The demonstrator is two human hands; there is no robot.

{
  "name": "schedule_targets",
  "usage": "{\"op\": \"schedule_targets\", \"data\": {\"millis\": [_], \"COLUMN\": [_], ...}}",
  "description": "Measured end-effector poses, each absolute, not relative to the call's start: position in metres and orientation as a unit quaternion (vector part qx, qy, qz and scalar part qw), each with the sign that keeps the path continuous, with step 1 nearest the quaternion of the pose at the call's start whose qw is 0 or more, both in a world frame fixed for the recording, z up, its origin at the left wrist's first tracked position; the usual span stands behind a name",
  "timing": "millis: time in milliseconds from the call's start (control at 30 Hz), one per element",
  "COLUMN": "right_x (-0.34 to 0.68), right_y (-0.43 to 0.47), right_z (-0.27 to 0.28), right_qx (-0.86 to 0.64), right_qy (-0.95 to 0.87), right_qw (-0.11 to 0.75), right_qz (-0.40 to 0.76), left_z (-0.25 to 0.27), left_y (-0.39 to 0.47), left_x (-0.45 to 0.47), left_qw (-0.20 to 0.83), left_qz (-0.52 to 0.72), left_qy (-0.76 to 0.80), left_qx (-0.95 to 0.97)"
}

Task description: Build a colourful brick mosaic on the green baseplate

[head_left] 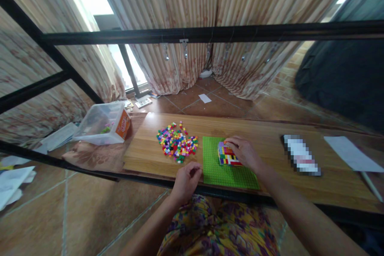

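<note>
A green studded baseplate (pixel 211 170) lies on the wooden tabletop in front of me. On it stands a low, multicoloured block of toy bricks (pixel 229 159), partly covered by my right hand (pixel 244 153). That hand's fingers are pinched together at the block's far edge, where a small orange brick (pixel 226 143) shows at the fingertips. My left hand (pixel 186 181) rests at the table's front edge, just left of the baseplate, its thumb and fingers curled together. Whether anything is between them is hidden. Beyond it lies a loose pile of small coloured bricks (pixel 177 144).
At the left stands a clear plastic box (pixel 100 128) with an orange label and a few pieces inside. A blurred-out phone-like object (pixel 301 155) and white paper (pixel 354 153) lie at the right. A black metal bar (pixel 198 34) crosses beyond the table, before curtains (pixel 168 4).
</note>
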State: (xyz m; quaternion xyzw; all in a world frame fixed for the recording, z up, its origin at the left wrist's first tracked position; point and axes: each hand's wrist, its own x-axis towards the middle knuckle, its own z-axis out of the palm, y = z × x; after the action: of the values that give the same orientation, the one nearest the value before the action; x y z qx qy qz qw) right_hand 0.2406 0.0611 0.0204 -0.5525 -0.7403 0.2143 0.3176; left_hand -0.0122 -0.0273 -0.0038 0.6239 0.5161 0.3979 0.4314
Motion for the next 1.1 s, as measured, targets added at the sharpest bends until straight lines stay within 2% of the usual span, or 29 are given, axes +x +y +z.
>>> {"op": "schedule_targets", "data": {"millis": [200, 433, 667, 900, 1100], "right_x": [0.249, 0.252, 0.2, 0.133, 0.097], "right_y": [0.06, 0.028, -0.01, -0.014, 0.006], "right_z": [0.011, 0.01, 0.021, 0.003, -0.009], "right_qx": [-0.57, -0.641, -0.564, -0.484, -0.471], "right_qy": [-0.718, -0.628, -0.698, -0.791, -0.82], "right_qw": [0.326, 0.404, 0.406, 0.326, 0.267], "right_qz": [0.23, 0.177, 0.172, 0.181, 0.186], "left_z": [-0.003, -0.004, -0.006, -0.009, -0.008], "left_y": [-0.028, -0.031, -0.04, -0.036, -0.03], "left_x": [-0.015, -0.016, -0.028, -0.063, -0.067], "left_qw": [0.449, 0.468, 0.404, 0.287, 0.24], "left_qz": [0.411, 0.413, 0.438, 0.413, 0.374], "left_qy": [0.504, 0.504, 0.567, 0.66, 0.679], "left_qx": [0.613, 0.598, 0.569, 0.558, 0.585]}}
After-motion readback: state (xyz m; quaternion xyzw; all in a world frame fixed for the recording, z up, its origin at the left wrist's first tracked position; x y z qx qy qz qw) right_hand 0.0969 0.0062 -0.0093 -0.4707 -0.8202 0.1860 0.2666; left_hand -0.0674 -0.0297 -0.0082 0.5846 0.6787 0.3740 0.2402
